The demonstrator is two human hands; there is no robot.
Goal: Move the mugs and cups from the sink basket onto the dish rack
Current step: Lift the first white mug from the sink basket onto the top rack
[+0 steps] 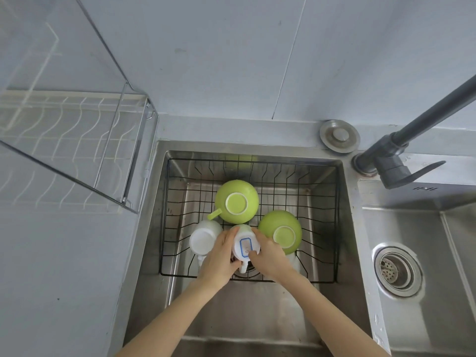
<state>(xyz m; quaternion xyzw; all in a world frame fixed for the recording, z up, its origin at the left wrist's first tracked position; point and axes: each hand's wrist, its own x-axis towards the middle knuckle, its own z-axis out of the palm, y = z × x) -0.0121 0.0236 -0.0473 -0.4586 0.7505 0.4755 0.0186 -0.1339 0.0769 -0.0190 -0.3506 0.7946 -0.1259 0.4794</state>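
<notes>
Both hands, left hand [223, 256] and right hand [266, 253], fingers clamped round upturned white mug [245, 244] at sink basket [334, 228] front, between white cup [203, 239] and green cup [282, 231]. Lift straight up, clear neighbours, then swing left to dish rack [77, 140].

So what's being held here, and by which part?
The white mug with the blue label, upside down in the basket: left hand and right hand clasp its sides. Its handle sticks out between them, ungripped.
</notes>
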